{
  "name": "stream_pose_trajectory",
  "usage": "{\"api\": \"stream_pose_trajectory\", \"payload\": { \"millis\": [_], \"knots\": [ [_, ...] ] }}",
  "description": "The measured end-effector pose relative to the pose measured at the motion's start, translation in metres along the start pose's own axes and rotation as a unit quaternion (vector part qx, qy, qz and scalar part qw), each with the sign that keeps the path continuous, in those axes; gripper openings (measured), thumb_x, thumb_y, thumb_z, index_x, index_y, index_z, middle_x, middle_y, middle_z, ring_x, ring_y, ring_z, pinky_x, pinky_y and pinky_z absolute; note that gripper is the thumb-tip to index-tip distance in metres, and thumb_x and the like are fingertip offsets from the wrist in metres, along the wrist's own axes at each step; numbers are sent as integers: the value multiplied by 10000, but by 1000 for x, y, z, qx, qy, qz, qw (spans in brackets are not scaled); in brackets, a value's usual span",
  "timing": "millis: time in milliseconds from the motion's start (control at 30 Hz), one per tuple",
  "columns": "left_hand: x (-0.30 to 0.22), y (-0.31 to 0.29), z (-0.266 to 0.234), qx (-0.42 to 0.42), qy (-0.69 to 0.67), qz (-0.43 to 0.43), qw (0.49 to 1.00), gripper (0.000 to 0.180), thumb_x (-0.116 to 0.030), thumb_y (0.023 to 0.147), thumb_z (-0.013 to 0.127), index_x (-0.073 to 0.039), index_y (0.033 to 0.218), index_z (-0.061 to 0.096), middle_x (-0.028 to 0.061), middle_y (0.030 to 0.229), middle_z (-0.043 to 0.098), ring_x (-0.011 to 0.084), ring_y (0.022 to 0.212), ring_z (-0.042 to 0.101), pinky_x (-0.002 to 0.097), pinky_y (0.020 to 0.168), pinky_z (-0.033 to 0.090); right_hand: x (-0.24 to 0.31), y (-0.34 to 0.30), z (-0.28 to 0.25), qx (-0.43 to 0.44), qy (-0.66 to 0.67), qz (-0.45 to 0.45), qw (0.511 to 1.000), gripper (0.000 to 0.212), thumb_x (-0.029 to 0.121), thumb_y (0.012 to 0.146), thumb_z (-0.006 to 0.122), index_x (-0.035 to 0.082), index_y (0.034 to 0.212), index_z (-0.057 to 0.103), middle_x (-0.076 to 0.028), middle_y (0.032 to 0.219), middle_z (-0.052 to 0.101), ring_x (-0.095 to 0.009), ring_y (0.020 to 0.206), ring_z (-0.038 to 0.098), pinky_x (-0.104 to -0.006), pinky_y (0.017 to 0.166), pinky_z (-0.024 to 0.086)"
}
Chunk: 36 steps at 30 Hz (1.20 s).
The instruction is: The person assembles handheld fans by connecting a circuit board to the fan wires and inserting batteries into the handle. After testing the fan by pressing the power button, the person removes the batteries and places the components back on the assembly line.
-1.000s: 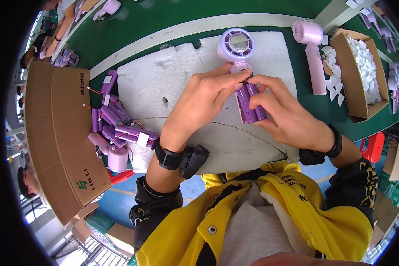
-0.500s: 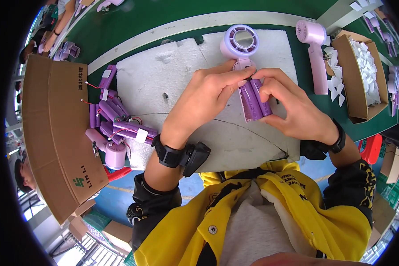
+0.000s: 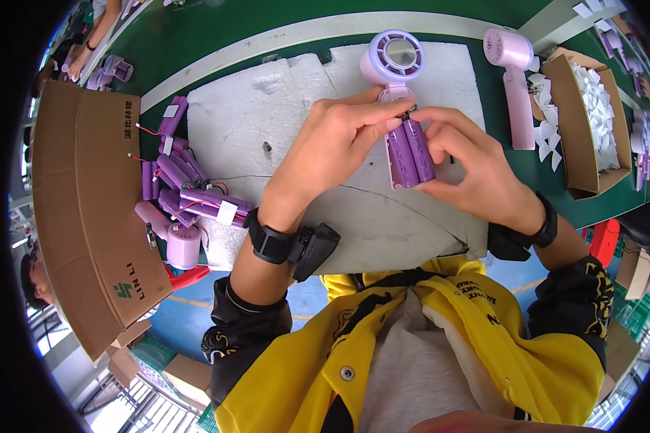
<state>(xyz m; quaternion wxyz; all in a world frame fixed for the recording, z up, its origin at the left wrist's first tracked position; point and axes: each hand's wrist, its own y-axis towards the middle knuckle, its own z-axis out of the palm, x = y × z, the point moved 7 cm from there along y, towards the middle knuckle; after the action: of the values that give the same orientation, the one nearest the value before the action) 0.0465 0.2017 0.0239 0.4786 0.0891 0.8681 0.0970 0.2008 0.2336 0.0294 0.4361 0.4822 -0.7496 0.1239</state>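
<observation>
A pink-and-lilac handheld fan lies on the white foam board with its round head pointing away from me and its handle open. Two purple cylindrical batteries sit side by side in the handle. My left hand is closed on the fan, its thumb and forefinger pinching near the top of the batteries, by a small circuit board. My right hand grips the handle from the other side: its forefinger reaches the circuit board, and its thumb is at the handle's lower end.
Several purple battery packs with wires and another pink fan lie on the left, beside a large cardboard box. At right are a complete pink fan and a carton of white paper pieces. A person's arm shows far left.
The right forefinger has stretched toward the circuit board, uncovering more of the batteries. The fan handle and batteries have shifted slightly left and away from me.
</observation>
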Motion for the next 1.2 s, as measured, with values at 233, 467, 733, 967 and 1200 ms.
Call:
{"api": "stream_pose_trajectory", "payload": {
  "millis": [233,467,733,967,1200],
  "knots": [
    [5,-1,4,11,-45,-41,998,281,-49,885,665,-88,1162,692,177,925,653,345,705,599,360,671,505,-1,7,-2,15,43,-5,999,392,0,623,828,46,851,513,-111,1209,542,-207,822,554,-308,765,488],
    [5,-2,3,23,-41,-46,998,309,-35,906,641,-95,1207,677,178,998,657,255,706,619,326,663,514,-4,3,-1,11,33,15,999,394,4,620,840,50,842,518,-126,1235,551,-228,872,578,-309,779,499],
    [10,-2,8,34,-75,-74,994,306,-38,940,612,-104,1232,673,157,1079,678,155,759,661,285,699,549,5,-6,1,-35,-49,-63,996,375,-20,633,845,48,829,533,-160,1297,565,-230,875,609,-325,754,534],
    [17,-4,7,17,-102,-96,990,341,-70,873,709,-106,1211,689,136,836,688,177,674,663,292,664,530,-1,2,0,-21,-2,11,1000,382,-60,637,819,36,874,535,-139,1267,549,-220,876,619,-316,738,547],
    [25,-5,11,36,-201,-177,963,547,-101,722,860,-72,1237,677,73,857,722,83,738,646,248,692,541,-9,9,6,1,49,63,997,548,-33,637,818,57,1080,508,-91,1265,465,-209,915,553,-304,716,514]
  ]
}}
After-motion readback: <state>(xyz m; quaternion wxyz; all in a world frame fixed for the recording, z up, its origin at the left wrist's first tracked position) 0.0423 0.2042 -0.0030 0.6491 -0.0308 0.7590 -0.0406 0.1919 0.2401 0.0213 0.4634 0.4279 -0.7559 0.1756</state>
